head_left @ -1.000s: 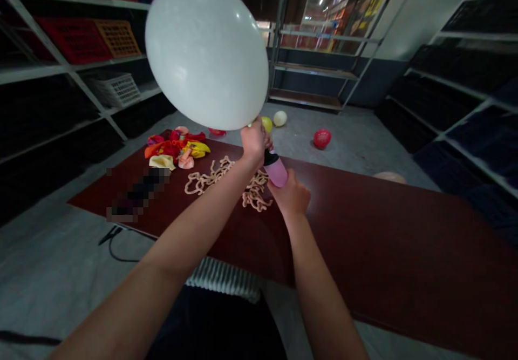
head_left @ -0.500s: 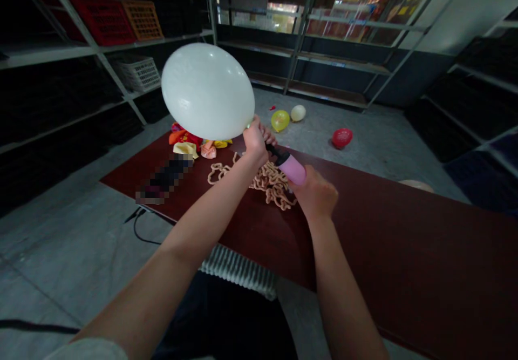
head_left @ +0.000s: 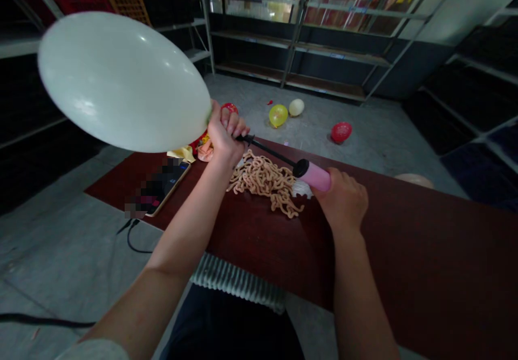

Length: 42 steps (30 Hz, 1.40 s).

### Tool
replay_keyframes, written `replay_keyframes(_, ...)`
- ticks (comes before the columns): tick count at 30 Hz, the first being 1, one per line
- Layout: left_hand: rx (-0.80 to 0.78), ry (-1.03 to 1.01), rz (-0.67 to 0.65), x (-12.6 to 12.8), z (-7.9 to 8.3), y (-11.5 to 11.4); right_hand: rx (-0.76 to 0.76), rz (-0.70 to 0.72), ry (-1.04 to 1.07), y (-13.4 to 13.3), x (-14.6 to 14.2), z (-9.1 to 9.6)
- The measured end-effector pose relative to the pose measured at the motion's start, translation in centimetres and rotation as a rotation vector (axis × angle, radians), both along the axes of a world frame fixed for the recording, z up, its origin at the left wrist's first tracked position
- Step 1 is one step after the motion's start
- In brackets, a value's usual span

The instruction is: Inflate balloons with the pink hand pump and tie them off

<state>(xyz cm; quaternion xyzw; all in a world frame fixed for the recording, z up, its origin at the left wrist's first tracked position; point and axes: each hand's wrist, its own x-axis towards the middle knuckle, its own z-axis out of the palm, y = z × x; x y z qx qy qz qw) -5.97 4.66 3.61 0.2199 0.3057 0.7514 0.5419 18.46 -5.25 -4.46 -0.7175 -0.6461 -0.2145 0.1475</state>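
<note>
A large white balloon (head_left: 125, 82) swells out to the left of my left hand (head_left: 226, 136), whose fingers are closed round the balloon's neck and the black nozzle end of a balloon pump. The pump's black rod (head_left: 273, 152) is drawn out between my hands. My right hand (head_left: 343, 198) grips the pump's pink barrel (head_left: 315, 176). Below the rod, a tangled heap of tan cord (head_left: 263, 179) lies on the dark red table (head_left: 275, 246). A striped whitish thing (head_left: 302, 189) sits beside the cord, partly hidden by the pump.
A phone (head_left: 165, 187) lies at the table's left edge near uninflated balloons (head_left: 182, 154). On the floor beyond are a yellow balloon (head_left: 278, 116), a white one (head_left: 297, 107) and a red one (head_left: 341, 132). Metal shelves (head_left: 332, 52) stand behind; a cable (head_left: 135, 245) hangs at left.
The white balloon looks bigger and has shifted left with my left hand. My right hand has moved right with the pink barrel, so more of the black rod shows.
</note>
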Motion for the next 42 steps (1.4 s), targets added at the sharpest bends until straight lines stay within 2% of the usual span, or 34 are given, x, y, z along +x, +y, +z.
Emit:
replay_keyframes(8, 0.030, -0.073, 0.034, -0.8, -0.3, 0.1, 0.013, 0.060, -0.040, -0.2, -2.3, 0.4)
replay_keyframes(11, 0.038, -0.101, 0.002, 0.6, -0.2, -0.6, -0.001, 0.087, -0.031, -0.2, -3.4, 0.7)
replay_keyframes(15, 0.089, -0.148, -0.106, 3.5, -0.3, -2.5, -0.011, 0.121, 0.041, -0.4, -5.1, 1.2)
replay_keyframes(20, 0.045, -0.025, -0.133, 5.3, -0.8, -4.1, 0.006, 0.150, 0.089, -0.6, -5.8, 1.3)
replay_keyframes(25, 0.033, -0.013, -0.158, 4.9, -1.3, -3.4, 0.009, 0.163, 0.099, -0.4, -5.4, 0.5)
replay_keyframes(31, -0.056, -0.040, -0.126, 4.6, -1.4, -3.0, -0.021, 0.153, 0.139, -0.1, -5.6, 0.3)
replay_keyframes(38, 0.095, -0.127, -0.060, 3.2, -0.9, -2.5, -0.025, 0.109, 0.145, 0.2, -4.2, 0.1)
replay_keyframes(42, 0.119, -0.172, -0.029, 1.5, -0.7, -1.9, -0.031, 0.075, 0.140, 0.2, -3.0, -0.1)
